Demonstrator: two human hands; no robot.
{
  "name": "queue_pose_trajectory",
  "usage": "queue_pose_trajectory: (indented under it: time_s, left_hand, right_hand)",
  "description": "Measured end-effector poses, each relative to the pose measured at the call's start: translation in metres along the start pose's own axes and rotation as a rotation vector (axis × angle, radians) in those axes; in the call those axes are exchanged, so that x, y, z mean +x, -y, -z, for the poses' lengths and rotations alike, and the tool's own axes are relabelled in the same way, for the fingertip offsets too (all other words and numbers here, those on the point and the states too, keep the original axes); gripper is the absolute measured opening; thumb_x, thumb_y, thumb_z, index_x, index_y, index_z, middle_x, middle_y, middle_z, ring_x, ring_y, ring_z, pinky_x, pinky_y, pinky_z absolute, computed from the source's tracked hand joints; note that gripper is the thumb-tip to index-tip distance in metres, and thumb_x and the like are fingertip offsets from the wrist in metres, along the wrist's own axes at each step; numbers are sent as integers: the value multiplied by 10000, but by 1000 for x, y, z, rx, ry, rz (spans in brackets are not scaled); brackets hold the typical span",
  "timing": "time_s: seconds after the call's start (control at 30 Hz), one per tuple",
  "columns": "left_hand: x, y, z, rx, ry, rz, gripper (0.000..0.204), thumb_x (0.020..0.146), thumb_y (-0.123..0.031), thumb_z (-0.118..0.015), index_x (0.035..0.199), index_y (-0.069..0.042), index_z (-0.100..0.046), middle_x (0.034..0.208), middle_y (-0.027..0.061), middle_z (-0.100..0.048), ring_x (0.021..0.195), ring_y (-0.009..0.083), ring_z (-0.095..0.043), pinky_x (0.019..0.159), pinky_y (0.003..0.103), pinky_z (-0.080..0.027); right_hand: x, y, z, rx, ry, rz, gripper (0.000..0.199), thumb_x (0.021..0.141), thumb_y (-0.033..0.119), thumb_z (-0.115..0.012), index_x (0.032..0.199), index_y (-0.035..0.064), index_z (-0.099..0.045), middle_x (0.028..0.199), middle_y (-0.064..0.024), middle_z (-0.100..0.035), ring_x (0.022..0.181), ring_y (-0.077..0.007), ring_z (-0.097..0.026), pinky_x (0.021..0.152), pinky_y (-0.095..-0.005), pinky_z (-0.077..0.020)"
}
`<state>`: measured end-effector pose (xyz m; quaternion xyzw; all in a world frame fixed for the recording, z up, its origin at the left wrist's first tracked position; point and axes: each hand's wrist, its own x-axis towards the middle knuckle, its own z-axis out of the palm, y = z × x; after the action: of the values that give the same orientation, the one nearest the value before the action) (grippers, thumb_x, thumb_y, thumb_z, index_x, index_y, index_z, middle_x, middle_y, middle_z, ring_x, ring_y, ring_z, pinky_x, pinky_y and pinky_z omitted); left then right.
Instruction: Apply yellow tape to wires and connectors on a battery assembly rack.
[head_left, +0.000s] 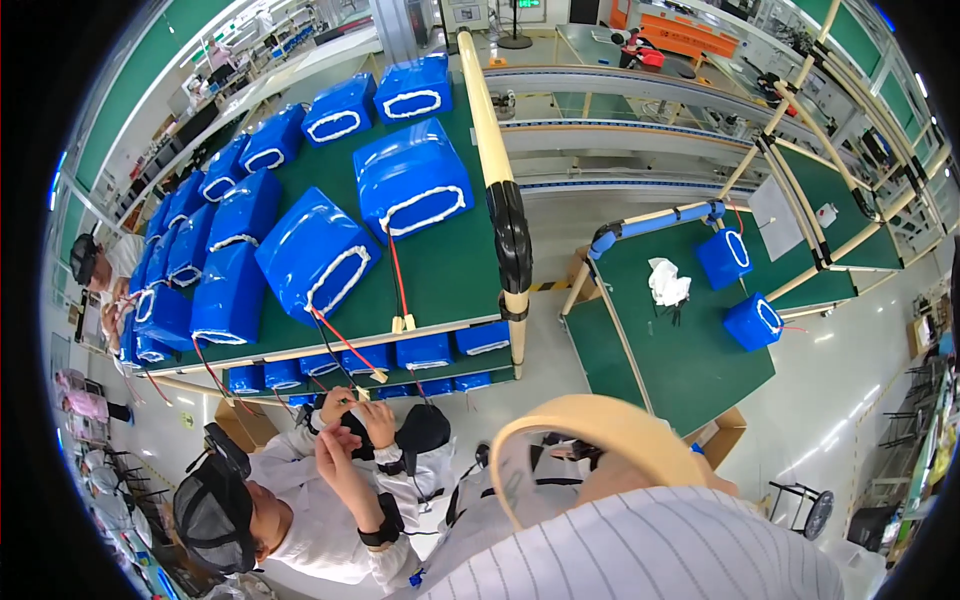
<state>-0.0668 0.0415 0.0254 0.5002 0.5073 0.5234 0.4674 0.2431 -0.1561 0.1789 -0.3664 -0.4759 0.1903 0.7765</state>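
Note:
Left of centre, below the table edge, what appears to be my left hand (378, 424) has a black wrist band, its fingers pinched at a small cream wire connector (362, 394). This connector hangs on a dark lead from a blue-wrapped battery pack (318, 255) with a white-edged end. A second connector (378, 377) on its red lead hangs just above. Two other hands crowd in close: a co-worker's hand (338, 404) with bent fingers touching the same spot, and a banded hand (337, 460) lower down. Whose each is stays partly unclear from the overlap. My right hand does not show.
Several blue packs cover the green table (450, 270), with more on the shelf below. A padded post (510, 235) bounds its right side. The co-worker's dark cap (215, 510) is close at lower left. A second green table (640, 340) holds two packs and white crumpled material (667, 282).

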Motion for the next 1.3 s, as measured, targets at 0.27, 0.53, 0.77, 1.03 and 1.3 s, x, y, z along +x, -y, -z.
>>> queue_pose_trajectory:
  time_s: [0.27,0.53,0.77,1.03,1.3]
  left_hand:
    - [-6,-13,-35,-2,-188,-242,300,1072,-234,-464,1057,23,-617,807,18,-577,706,78,-533,676,219,-435]
    - [5,-52,-82,146,-319,-582,215,1023,-72,-526,1210,33,-544,1076,99,-627,927,147,-613,832,280,-486]
    - [35,-123,-128,635,-231,-846,255,914,-28,-646,1168,-13,-623,1300,157,-591,1187,313,-570,1008,403,-433]
    - [54,-146,-175,1006,101,-813,658,902,-130,-674,1492,-60,-391,1556,184,-355,1467,384,-272,1191,507,-198]
    - [64,-121,-195,1193,15,-773,718,905,-172,-671,1526,-46,-334,1586,216,-288,1492,404,-210,1190,544,-141]
  right_hand:
    - [16,24,12,118,126,182,211,1002,223,-549,1083,80,-682,1060,-170,-704,935,-319,-694,777,-404,-582]
    - [37,39,30,276,269,342,218,1009,215,-545,1099,75,-685,1072,-179,-707,940,-324,-699,780,-406,-587]
    - [19,33,69,412,389,513,224,1014,208,-541,1112,70,-687,1082,-188,-709,946,-329,-703,782,-409,-592]
    - [33,26,86,240,218,914,350,1026,324,-513,1263,105,-651,1153,-205,-686,985,-339,-699,770,-428,-597]
    - [68,3,133,27,-213,470,151,948,84,-538,1059,24,-619,1042,-264,-679,730,-310,-658,589,-365,-533]
